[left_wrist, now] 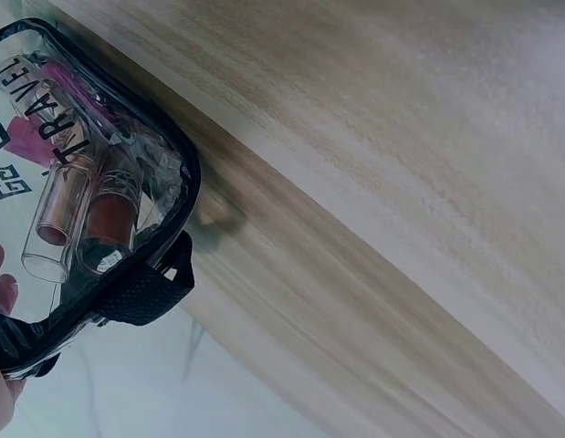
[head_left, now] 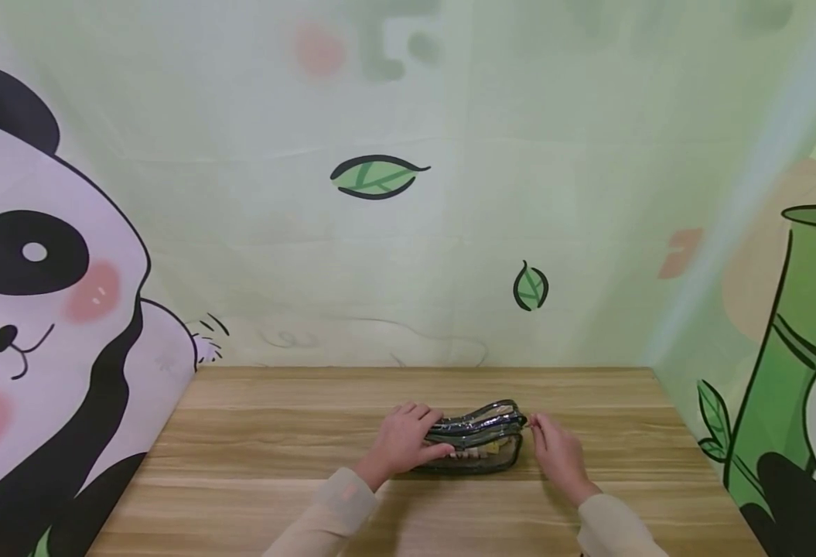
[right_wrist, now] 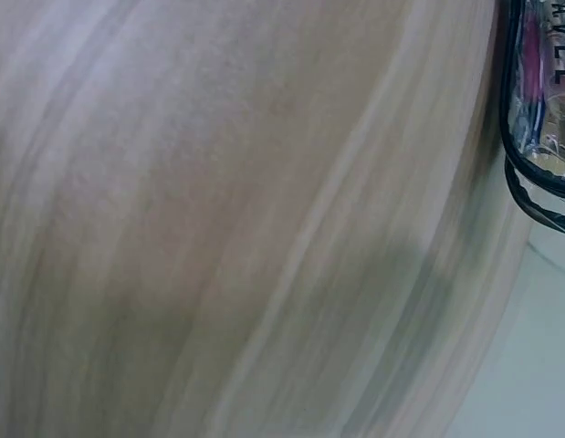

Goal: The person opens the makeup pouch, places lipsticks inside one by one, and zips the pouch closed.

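A clear travel pouch [head_left: 480, 463] with black edging lies on the wooden table in the head view. My left hand [head_left: 402, 439] grips its left end, thumb across the near side and fingers over the top. At the right end, my right hand [head_left: 559, 455] pinches the zipper pull between thumb and fingertips. The left wrist view shows clear-walled cosmetic tubes [left_wrist: 109, 219] and something pink [left_wrist: 31, 141] inside, behind "TRAVEL" lettering. A black side loop [left_wrist: 154, 292] sticks out of the pouch there. Only a corner of the pouch [right_wrist: 512, 119] enters the right wrist view; my right hand is outside it.
The wood-grain table [head_left: 254, 441] stretches around the pouch, its back edge against a green printed backdrop [head_left: 449, 255]. Painted pandas and bamboo [head_left: 776, 371] decorate the backdrop on both sides.
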`<state>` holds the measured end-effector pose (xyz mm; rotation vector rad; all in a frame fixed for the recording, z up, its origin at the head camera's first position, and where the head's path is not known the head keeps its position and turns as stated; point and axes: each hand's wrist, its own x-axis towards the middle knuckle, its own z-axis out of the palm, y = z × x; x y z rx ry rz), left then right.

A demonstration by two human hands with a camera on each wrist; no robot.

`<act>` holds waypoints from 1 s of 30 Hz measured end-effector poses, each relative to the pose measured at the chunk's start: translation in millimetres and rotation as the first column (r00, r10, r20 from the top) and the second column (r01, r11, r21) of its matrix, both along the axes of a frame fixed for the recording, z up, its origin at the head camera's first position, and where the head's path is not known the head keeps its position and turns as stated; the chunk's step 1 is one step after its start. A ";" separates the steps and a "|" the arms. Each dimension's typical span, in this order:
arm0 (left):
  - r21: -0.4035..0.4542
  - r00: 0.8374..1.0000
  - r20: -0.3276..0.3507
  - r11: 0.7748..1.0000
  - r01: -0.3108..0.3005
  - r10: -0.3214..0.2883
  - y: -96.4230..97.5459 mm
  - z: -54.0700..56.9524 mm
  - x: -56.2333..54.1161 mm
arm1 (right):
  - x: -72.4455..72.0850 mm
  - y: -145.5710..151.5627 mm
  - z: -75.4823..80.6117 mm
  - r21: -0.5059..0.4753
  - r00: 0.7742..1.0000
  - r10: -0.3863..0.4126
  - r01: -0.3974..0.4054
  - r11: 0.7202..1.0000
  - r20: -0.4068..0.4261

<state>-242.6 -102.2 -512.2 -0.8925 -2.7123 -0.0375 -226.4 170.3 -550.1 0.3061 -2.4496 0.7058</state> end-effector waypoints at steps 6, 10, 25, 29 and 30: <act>-0.010 0.999 -0.043 1.000 0.026 -0.026 -1.3 0.6 -0.8 | -2.4 0.2 5.3 0.052 0.992 0.008 -0.001 0.999 -0.126; -0.010 0.998 -0.046 0.999 0.032 -0.033 -1.4 0.6 -0.6 | -3.1 -1.8 10.7 0.056 0.984 0.027 -0.017 0.998 -0.177; -0.063 1.000 0.015 0.998 0.005 -0.004 -2.4 1.1 1.1 | -0.2 -19.6 24.3 0.000 0.980 0.099 -0.101 0.995 -0.170; -0.055 1.000 0.020 0.999 0.001 0.000 -2.9 1.0 1.1 | 0.5 -23.3 26.8 -0.012 0.980 0.111 -0.114 0.993 -0.168; -0.051 1.000 0.020 0.999 0.000 0.001 -3.0 0.9 0.9 | 0.9 -24.0 27.3 -0.028 0.982 0.110 -0.115 0.993 -0.151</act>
